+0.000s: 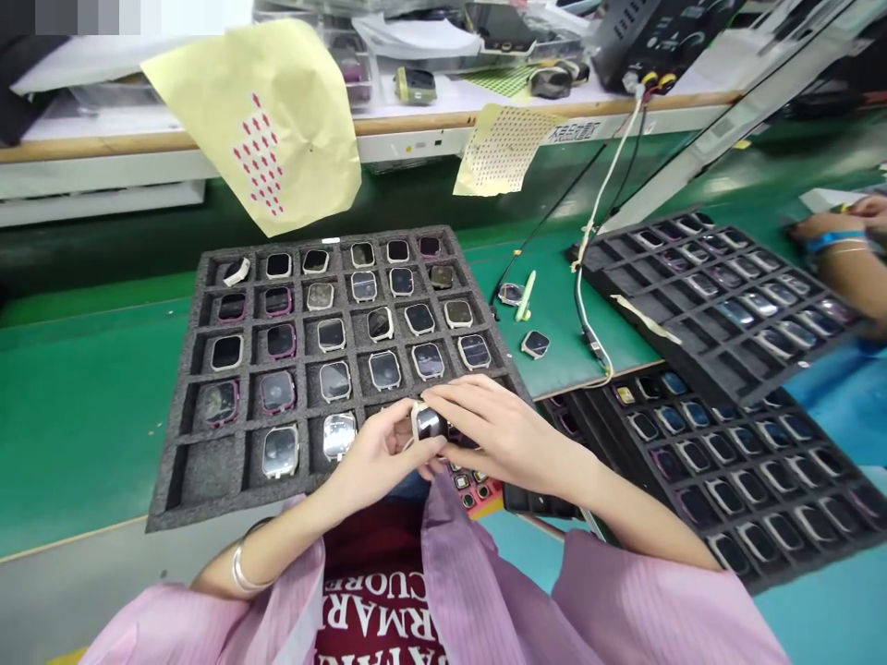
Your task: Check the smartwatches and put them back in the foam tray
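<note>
Step in hand looks to us like handling or checking one watch [430, 422]: it's off the bench [83, 406], up over the front edge of the foam tray [208, 473], toward its right corner, left hand [385, 445] pinching the case between thumb and fingers, right hand [500, 427] closed over the opposite side. We can't tell where the right thumb presses. Next move, we reckon, calls for a steady left pinch and the right fingers clear of the glass; the tray's front left corner pocket is bare.
</note>
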### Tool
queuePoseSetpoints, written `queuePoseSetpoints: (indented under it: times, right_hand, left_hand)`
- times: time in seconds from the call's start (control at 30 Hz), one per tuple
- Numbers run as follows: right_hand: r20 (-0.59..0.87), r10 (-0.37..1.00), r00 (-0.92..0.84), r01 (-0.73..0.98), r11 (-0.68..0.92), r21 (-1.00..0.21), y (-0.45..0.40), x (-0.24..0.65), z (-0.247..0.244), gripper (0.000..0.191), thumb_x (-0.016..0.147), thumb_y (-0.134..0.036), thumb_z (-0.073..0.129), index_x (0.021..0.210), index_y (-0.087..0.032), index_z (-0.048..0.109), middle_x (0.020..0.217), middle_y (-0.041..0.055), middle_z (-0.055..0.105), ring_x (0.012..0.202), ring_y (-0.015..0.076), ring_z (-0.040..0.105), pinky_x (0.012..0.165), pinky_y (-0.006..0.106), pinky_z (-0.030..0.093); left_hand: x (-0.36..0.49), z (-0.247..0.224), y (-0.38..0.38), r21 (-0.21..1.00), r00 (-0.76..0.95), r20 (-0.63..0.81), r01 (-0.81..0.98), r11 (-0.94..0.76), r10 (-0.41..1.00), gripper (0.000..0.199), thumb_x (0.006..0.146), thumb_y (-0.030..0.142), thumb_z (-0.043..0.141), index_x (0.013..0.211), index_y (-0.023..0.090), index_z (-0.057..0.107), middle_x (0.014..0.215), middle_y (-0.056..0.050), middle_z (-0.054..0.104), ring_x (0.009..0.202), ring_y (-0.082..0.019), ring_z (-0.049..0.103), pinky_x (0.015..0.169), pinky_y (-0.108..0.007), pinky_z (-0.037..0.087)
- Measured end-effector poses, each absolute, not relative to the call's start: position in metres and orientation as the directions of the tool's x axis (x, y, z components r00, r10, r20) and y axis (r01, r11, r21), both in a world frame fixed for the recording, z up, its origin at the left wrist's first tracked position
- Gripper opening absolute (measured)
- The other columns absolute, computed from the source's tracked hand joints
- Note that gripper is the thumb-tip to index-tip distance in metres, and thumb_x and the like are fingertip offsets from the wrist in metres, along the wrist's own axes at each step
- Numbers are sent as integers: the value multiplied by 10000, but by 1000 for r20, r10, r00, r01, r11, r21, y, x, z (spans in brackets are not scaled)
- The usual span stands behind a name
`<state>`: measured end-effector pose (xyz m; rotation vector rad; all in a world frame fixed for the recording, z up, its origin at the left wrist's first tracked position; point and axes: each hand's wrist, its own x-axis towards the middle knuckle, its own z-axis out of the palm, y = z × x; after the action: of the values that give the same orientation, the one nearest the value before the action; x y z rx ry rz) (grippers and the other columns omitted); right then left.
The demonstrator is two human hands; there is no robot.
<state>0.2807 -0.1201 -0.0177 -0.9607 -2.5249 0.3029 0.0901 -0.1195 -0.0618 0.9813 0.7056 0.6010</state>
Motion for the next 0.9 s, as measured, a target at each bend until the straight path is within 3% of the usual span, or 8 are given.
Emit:
queuePoseSetpoints:
  times: [0.2, 0.3, 0.5, 0.77, 0.9]
  right_hand:
    - [253, 681, -688, 576, 723, -380, -119, 284, -16, 359, 874, -177, 600, 1219, -89, 555, 1138, 177, 636, 1005, 282, 597, 851, 453, 535]
    - [217, 688, -692, 581, 710, -397, -118, 285, -12, 349, 871, -186, 590, 1207, -93, 568, 1122, 170, 638, 996, 282, 603, 852, 452, 535]
    - [214, 704, -678, 591, 694, -410, -115, 284, -17, 340, 899, -238, 591, 1221, -131, 569, 1126, 155, 637, 1010, 279, 608, 853, 453, 535]
    - [257, 765, -591, 513, 602, -612, -124, 275, -32, 392, 909, -252, 587, 1282, -153, 521, 1107, 131, 606, 1018, 246, 610, 848, 406, 558]
    - [292, 769, -568, 471, 595, -651, -126, 275, -35, 437, 889, -254, 635, 1296, -150, 511, 1107, 132, 604, 1009, 239, 610, 842, 398, 557]
  left_hand:
    - [90, -63, -122, 900, 557, -290, -117, 419, 779, 345, 734, 359, 762, 958, 116, 666, 883, -67, 689, 819, -196, 629, 721, -281, 501]
    - [91, -62, -123, 907, 571, -296, -83, 412, 766, 320, 759, 373, 737, 927, 106, 683, 832, -61, 678, 758, -184, 608, 683, -278, 477]
    - [91, -63, -122, 922, 579, -238, -120, 369, 780, 305, 818, 349, 678, 1003, 107, 660, 921, -76, 662, 813, -183, 580, 713, -277, 450]
    - [84, -60, -122, 930, 558, -215, -134, 343, 801, 207, 824, 325, 667, 845, 120, 647, 669, 13, 548, 593, -101, 432, 561, -222, 332]
    - [83, -60, -123, 928, 563, -219, -132, 348, 797, 217, 821, 326, 667, 773, 122, 608, 612, 38, 459, 560, -88, 361, 538, -222, 297]
